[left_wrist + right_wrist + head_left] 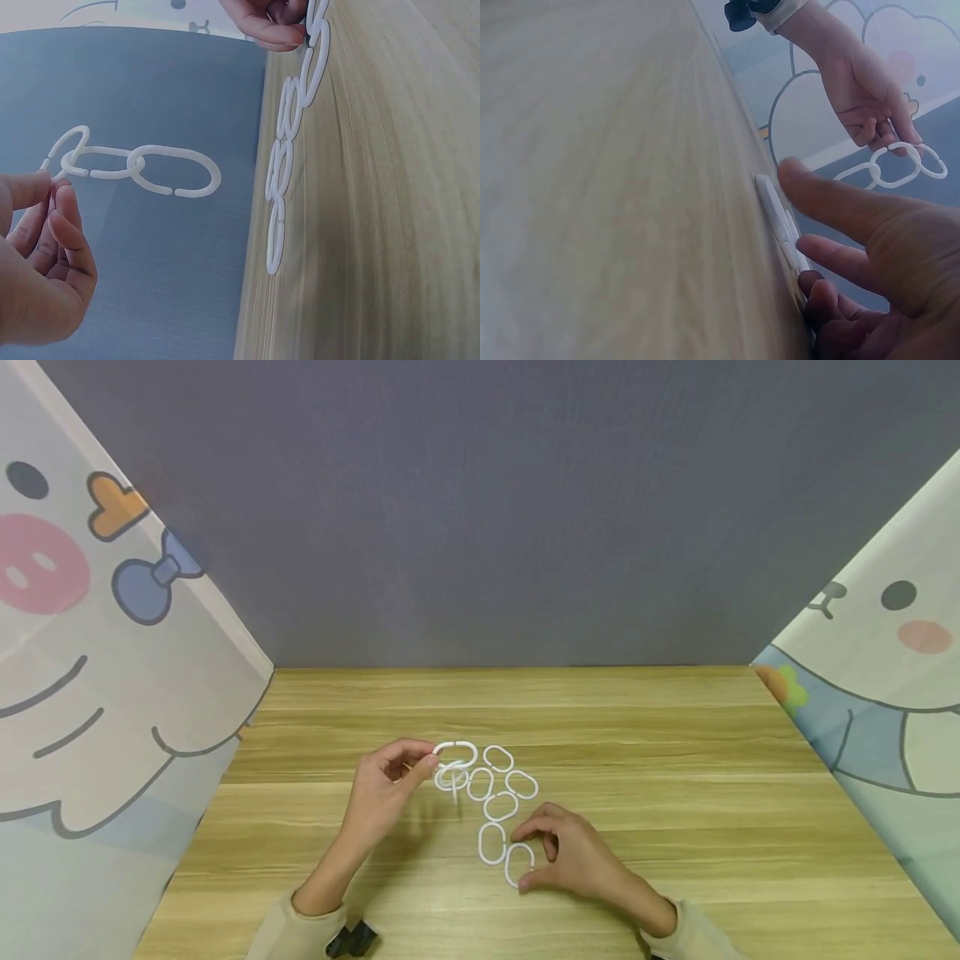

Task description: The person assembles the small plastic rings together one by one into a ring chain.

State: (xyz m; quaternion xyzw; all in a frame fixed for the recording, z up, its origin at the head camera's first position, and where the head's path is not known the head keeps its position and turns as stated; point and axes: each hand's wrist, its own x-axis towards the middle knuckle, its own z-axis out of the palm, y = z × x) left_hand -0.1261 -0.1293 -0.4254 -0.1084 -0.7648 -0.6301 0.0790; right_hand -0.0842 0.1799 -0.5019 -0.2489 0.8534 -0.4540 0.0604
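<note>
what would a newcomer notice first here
Probably the white chain of three links, hanging from the left hand above the table. Next, the white rings lying on the table, the right hand at the nearest. The big cartoon face at the head view's left also stands out.

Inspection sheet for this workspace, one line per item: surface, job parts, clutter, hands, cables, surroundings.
Surface: wood-grain table, no damage evident.
Job parts: chain of three white links, held off the table; several more white links lie flat on it.
Clutter: nothing seen.
Left hand: pinches one end of the chain; black device by that cuff.
Right hand: thumb and fingers about the link nearest the person; grip unclear.
Cables: nothing seen.
Surroundings: grey wall behind; cartoon-printed panels left and right.
</note>
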